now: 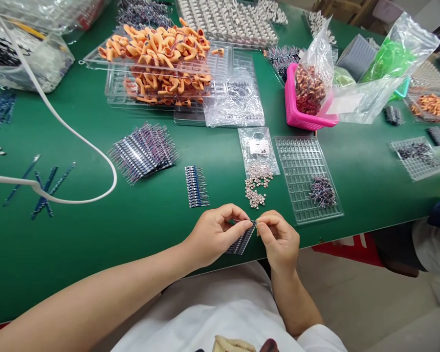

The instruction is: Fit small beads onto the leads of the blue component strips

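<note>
Near the table's front edge, my left hand [220, 233] pinches the top end of a strip of small dark parts with thin wires [241, 243], which slants down below its fingers. My right hand [279, 238] meets it from the right, thumb and forefinger pressed together at the strip's top corner on something too small to make out. Just beyond my hands lies a loose heap of small pale round pieces [255, 194], spilling from a clear bag with a white label [258, 146]. Left of the heap lies a blue strip with wired parts [196, 187].
A clear ribbed tray [297, 166] holds a bundle of wired parts at right. Stacked wired strips [143, 151] lie left. Behind are trays of orange pieces [165, 49] and a pink basket [300, 117]. A white cable [77, 137] loops at left. Someone's leg [396, 244] shows at right.
</note>
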The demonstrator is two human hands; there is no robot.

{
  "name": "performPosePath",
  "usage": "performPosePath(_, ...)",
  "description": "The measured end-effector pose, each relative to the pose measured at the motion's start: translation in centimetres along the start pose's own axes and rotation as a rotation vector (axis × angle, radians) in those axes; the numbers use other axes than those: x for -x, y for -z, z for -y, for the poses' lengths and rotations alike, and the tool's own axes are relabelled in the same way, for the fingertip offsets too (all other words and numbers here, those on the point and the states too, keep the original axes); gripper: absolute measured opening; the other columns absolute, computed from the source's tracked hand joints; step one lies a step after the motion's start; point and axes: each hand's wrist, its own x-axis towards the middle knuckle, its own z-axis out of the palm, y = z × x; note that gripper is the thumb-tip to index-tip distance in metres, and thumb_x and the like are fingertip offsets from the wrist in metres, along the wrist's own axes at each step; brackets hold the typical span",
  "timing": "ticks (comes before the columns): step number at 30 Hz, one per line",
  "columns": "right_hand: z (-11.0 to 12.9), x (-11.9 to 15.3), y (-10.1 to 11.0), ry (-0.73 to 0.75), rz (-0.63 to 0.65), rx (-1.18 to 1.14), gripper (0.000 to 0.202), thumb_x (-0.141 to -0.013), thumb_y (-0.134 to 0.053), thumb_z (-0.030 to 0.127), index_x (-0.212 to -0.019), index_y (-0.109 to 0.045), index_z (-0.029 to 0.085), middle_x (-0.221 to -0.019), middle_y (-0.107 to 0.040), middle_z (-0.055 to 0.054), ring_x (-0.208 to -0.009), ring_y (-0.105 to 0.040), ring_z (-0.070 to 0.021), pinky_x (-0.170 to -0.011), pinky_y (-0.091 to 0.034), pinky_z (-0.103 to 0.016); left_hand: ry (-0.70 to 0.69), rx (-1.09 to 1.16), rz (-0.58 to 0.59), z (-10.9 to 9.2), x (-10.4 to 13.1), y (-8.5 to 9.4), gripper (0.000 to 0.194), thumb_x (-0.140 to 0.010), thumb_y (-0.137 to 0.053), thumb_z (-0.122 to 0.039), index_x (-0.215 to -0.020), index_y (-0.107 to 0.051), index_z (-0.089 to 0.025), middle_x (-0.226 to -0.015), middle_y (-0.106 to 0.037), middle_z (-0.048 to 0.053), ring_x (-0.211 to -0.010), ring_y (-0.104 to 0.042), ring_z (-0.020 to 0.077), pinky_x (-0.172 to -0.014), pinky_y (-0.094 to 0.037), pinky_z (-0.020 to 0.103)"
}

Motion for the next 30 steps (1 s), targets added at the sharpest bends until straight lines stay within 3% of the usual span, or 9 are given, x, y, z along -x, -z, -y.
performPosePath(30, -0.11, -0.16, 0.14, -0.005, 0.057, -0.065, 0.007, -0.092, -0.066, 0.023, -0.085, -0.069, 0.022, -0.078, -0.061, -0.001, -0.070, -0.056, -0.0152, -0.062, -0.043, -0.029, -0.017, -0.005, -0.020, -0.37, 0.01, -0.03, 0.018, -0.082, -0.069, -0.034, -0.082, -0.068, -0.016, -0.073, -0.067, 0.001, -0.060, -0.055, 0.0105, -0.054, -0.044, 0.022)
